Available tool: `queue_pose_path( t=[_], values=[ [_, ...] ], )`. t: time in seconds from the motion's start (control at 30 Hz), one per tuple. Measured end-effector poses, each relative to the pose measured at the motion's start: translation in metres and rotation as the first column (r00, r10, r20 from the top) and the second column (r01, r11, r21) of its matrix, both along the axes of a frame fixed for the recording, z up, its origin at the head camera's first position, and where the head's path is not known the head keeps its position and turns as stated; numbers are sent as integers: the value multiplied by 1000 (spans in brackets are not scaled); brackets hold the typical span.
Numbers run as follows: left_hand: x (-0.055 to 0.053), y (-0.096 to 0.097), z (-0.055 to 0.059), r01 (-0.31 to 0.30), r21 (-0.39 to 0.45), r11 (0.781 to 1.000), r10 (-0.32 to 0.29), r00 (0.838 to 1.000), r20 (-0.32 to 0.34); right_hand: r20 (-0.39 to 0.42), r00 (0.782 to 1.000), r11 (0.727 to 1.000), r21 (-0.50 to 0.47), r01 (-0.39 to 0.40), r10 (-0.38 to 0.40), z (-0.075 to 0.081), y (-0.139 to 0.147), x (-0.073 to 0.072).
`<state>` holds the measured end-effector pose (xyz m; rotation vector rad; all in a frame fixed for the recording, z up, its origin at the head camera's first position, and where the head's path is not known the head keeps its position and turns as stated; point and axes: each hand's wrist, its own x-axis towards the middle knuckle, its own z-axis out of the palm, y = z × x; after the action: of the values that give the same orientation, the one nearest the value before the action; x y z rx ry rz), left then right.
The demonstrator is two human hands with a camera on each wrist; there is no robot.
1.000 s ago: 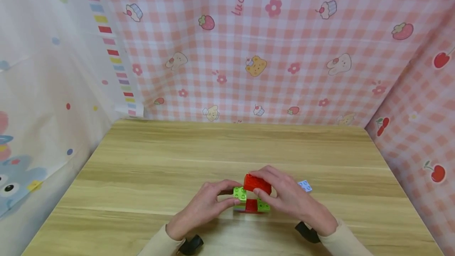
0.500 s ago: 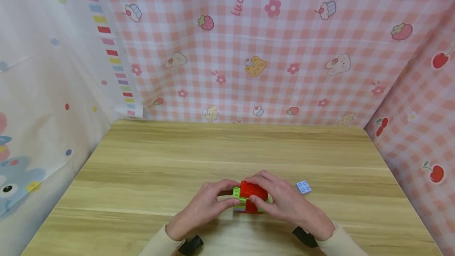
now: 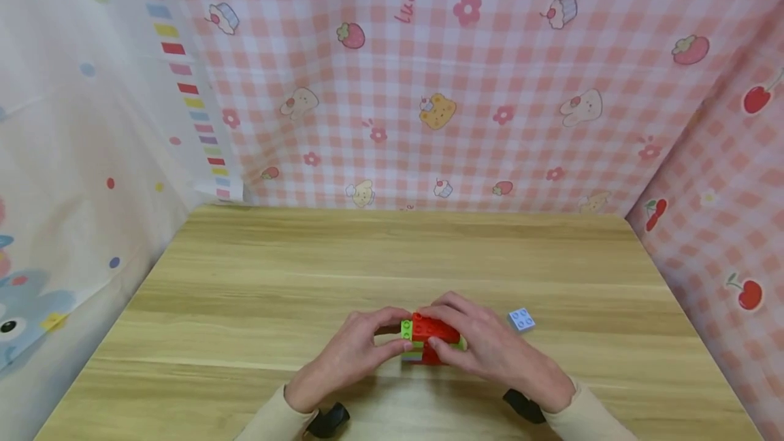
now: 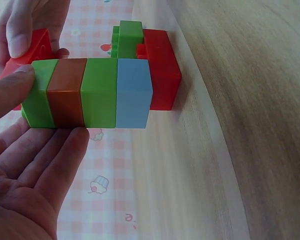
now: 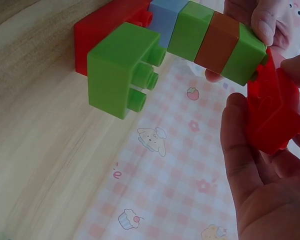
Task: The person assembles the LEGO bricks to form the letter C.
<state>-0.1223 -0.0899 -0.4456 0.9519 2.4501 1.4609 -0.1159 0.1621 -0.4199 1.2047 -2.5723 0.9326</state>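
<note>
My left hand (image 3: 355, 346) pinches the top of a column of toy building bricks, thumb on one side and fingers on the other. From the top, the column runs green, brown (image 4: 66, 92), green (image 4: 99, 92) and blue (image 4: 133, 92), on a long red base brick (image 4: 162, 70). A separate green brick (image 5: 117, 70) with studs stands on the other end of that base. Over the column, my right hand (image 3: 490, 339) grips a red brick (image 5: 275, 107) between thumb and fingers. One end of it lies right at the top green brick's studs; the other reaches out over the lower green brick.
A light blue four-stud brick (image 3: 522, 319) lies on the wooden table (image 3: 275, 264), just beyond the right hand. Patterned curtains (image 3: 392, 80) enclose the back and sides. Each wrist wears a black band-like device (image 3: 329, 420).
The right hand has brought the red brick left and down onto the column's top, where it now lies flatter. The left hand has kept its place.
</note>
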Motion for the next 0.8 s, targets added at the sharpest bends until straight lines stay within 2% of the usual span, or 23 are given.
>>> queue_pose_path(
  t=[0.27, 0.47, 0.7, 0.8],
  values=[
    [0, 0, 3, -3, -27, 1000, 2, 1000, -21, -45, 999, 1000, 11, -7, 7, 1, -1, -1],
    [-2, 0, 4, 7, -8, 1000, -7, 1000, -14, -71, 997, 1000, 5, -17, 17, 1, 0, -2],
    [-2, 0, 3, 18, -6, 1000, -18, 1000, -13, -139, 990, 1000, 5, -31, 31, -2, -1, -4],
    [-2, -1, 2, 25, -1, 1000, -25, 1000, -14, -140, 990, 1000, 11, -29, 31, -3, -1, -3]
  ],
)
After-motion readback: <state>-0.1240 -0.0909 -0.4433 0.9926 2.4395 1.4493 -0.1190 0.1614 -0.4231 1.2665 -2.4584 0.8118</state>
